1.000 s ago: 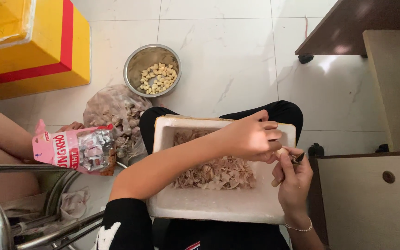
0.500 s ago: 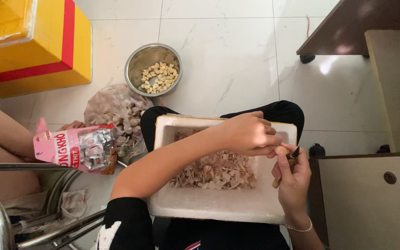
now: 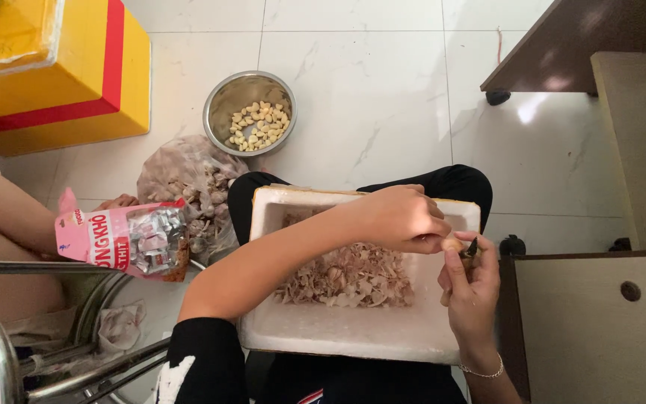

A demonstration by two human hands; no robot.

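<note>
Fingers point(image 3: 431, 238) pinch clove point(image 3: 451, 244), seemingly.

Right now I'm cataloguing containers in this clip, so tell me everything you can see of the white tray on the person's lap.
The white tray looks like foam, rectangular, with raised walls and rounded corners, lying level across the lap. A heap of papery garlic skins sits in its middle. The left forearm crosses over it; the left hand and right hand work at its right edge.
</note>
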